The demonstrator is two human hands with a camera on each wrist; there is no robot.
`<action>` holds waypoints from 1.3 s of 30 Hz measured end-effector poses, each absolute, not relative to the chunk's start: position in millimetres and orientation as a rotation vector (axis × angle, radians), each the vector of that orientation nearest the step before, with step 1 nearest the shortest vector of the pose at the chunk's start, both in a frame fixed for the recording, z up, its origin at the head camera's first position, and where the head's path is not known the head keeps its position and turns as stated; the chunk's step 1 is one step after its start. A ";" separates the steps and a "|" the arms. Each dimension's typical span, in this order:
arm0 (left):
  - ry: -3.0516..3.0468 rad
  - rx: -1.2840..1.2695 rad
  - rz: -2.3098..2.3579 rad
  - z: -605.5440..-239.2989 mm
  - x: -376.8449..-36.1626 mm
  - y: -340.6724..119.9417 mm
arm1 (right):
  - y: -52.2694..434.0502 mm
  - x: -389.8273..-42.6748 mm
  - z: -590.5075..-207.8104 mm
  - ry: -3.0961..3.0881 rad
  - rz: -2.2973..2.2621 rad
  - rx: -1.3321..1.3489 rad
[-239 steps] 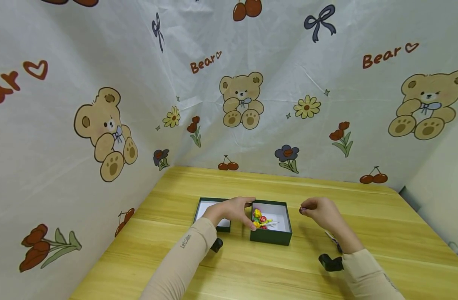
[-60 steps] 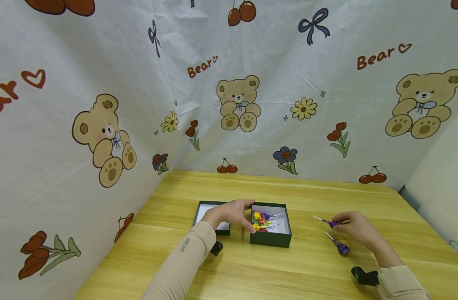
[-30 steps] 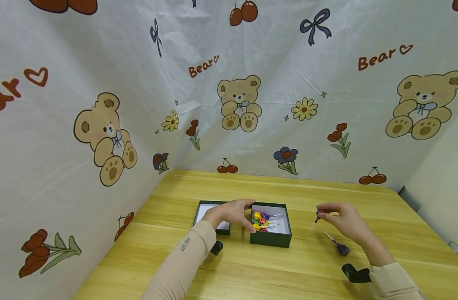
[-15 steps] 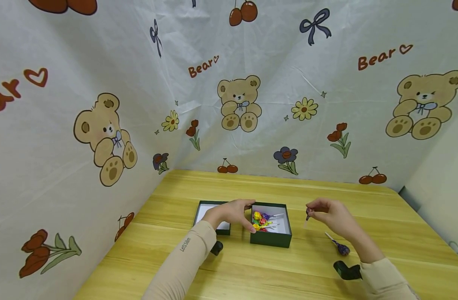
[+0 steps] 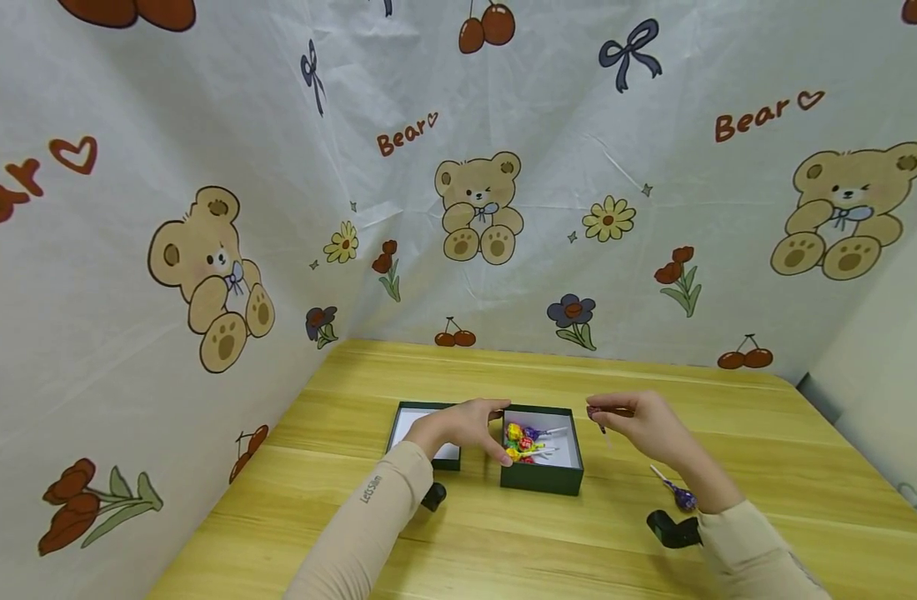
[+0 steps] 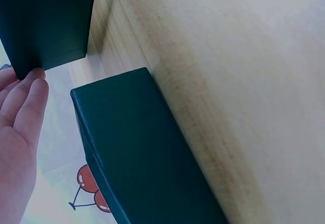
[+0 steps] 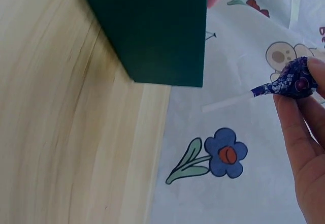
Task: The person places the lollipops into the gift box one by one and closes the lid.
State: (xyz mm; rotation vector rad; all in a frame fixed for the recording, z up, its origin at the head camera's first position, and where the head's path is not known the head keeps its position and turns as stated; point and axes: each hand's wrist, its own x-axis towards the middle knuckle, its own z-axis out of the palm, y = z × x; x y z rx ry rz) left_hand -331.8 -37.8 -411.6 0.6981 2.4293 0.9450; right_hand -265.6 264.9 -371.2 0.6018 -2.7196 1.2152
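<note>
A dark green box (image 5: 541, 479) with a white inside holds several lollipops (image 5: 526, 443) in yellow, red, green and purple wrappers. My left hand (image 5: 469, 425) holds its left side, thumb at the front rim and fingers toward the back corner. In the left wrist view those fingertips meet the box's (image 6: 48, 21) lower corner. My right hand (image 5: 646, 423) pinches a purple-wrapped lollipop (image 7: 295, 79) by its candy end, just right of the box, its white stick pointing toward the box in the right wrist view. Another purple lollipop (image 5: 682, 498) lies on the table below the right forearm.
A second, shallower green tray-like box (image 5: 448, 457) with a white inside stands left of the candy box, partly hidden by the left hand. Behind the wooden table (image 5: 368, 367) hangs a cloth (image 5: 548, 108) printed with bears. Black wrist devices (image 5: 672, 530) sit at both sleeves.
My right hand picked up a purple lollipop from the table and carried it left toward the box. An earlier purple one now lies inside the box. The left hand has stayed put.
</note>
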 end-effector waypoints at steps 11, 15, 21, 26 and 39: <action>2.435 0.720 0.946 -412.1 -331.7 -37.4 | 234.7 -270.8 -368.3 -2.693 1.293 0.623; 2.440 0.722 0.938 -412.3 -332.3 -37.2 | 225.2 -272.5 -368.1 -2.672 1.339 0.671; 2.443 0.718 0.931 -412.6 -333.3 -37.0 | 212.0 -277.7 -374.3 -2.686 1.330 0.757; 2.429 0.719 0.944 -414.1 -332.8 -36.9 | 204.8 -281.9 -385.8 -2.714 1.256 0.858; 2.429 0.713 0.951 -414.1 -333.7 -38.2 | 196.9 -282.4 -401.9 -2.810 1.277 0.933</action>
